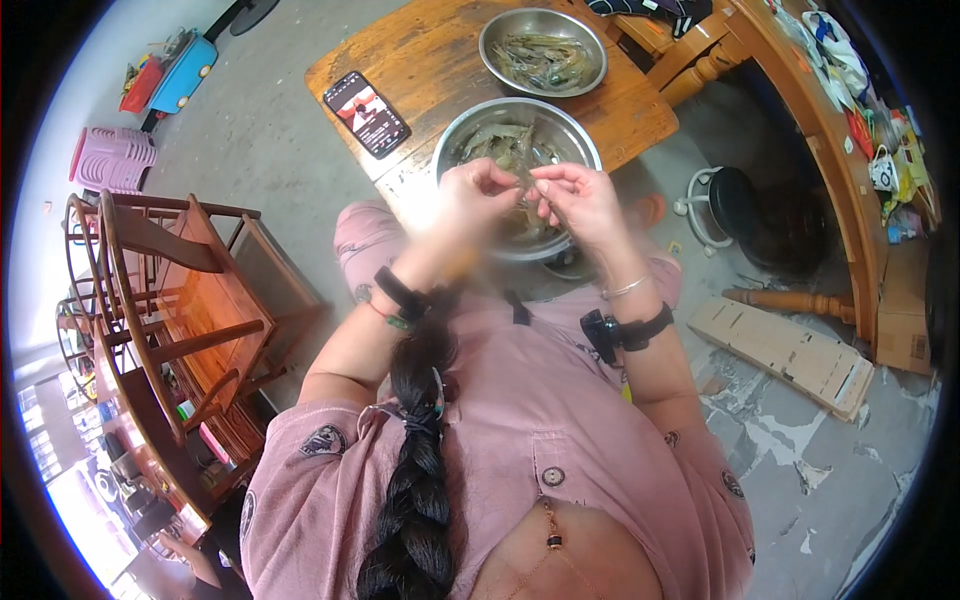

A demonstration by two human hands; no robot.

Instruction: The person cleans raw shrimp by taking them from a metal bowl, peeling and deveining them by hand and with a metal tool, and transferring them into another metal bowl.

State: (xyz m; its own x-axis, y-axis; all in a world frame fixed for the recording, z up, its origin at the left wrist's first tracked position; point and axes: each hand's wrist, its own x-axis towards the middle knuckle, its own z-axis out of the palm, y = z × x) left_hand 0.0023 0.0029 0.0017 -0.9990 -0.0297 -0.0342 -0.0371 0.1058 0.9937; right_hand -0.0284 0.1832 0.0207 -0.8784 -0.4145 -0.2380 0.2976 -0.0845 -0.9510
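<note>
Over the near steel bowl [448, 137], my left hand [482, 198] and my right hand [580, 203] meet with their fingertips pinched together. Between them is a greyish, translucent shrimp [522, 172], partly covered by the fingers. More raw shrimp [500, 138] lie inside this bowl below the hands. A second steel bowl [488, 48], farther back on the table, holds a heap of shrimp [545, 62] too.
Both bowls stand on a small wooden table [420, 55], with a lit phone [367, 114] at its left. A wooden chair [200, 300] is on the left. To the right are a black round stool [735, 200] and a flat cardboard box [780, 352] on the floor.
</note>
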